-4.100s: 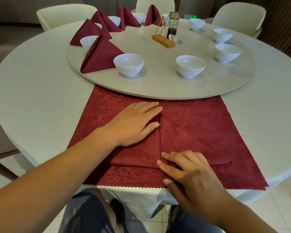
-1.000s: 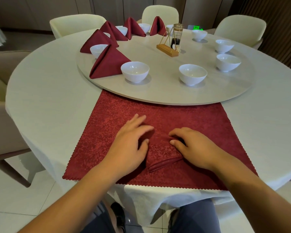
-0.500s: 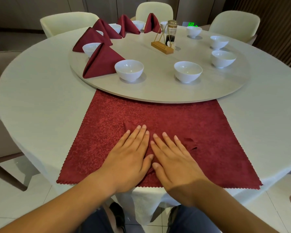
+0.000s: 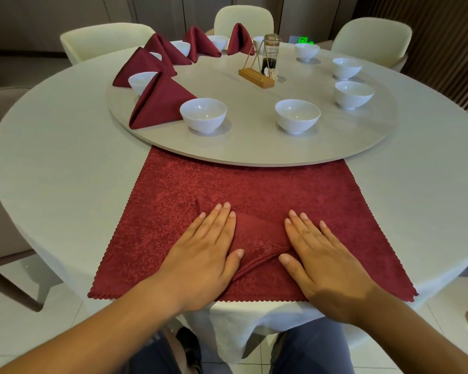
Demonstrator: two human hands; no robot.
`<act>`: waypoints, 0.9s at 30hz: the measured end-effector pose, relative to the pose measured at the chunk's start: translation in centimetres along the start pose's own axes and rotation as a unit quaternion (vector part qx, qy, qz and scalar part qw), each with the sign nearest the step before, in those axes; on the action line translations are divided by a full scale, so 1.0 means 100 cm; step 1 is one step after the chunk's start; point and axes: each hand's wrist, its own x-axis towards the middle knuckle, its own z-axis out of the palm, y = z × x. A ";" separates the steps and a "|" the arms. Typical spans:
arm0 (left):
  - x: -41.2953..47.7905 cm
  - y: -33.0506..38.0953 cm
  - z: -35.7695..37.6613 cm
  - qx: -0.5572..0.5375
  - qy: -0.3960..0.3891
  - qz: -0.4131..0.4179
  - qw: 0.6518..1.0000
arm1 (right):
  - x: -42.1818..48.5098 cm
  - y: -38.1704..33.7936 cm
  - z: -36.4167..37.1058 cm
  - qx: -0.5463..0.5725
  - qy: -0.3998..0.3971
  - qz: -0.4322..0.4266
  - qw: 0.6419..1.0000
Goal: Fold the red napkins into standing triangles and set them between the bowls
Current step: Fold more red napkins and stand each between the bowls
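At the table's 6 o'clock edge, I see the folded napkin [image 4: 260, 240] lying flat between my palms. The left hand [image 4: 204, 256] presses its 9 o'clock side and the right hand [image 4: 323, 261] its 3 o'clock side, all fingers straight, clasping nothing. It is a dark red wedge with a thick seam along its near side, resting on a spread red cloth [image 4: 254, 184] whose scalloped hem reaches the table [image 4: 52, 171] edge. Toward 12 o'clock the turntable [image 4: 254, 151] overlaps the cloth, with bare surface between the near-left bowl [image 4: 203, 114] and the near-right bowl [image 4: 297, 116].
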 end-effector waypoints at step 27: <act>0.047 -0.059 -0.029 -0.541 0.126 -0.264 0.788 | 0.020 -0.031 0.002 0.175 0.111 -0.085 0.975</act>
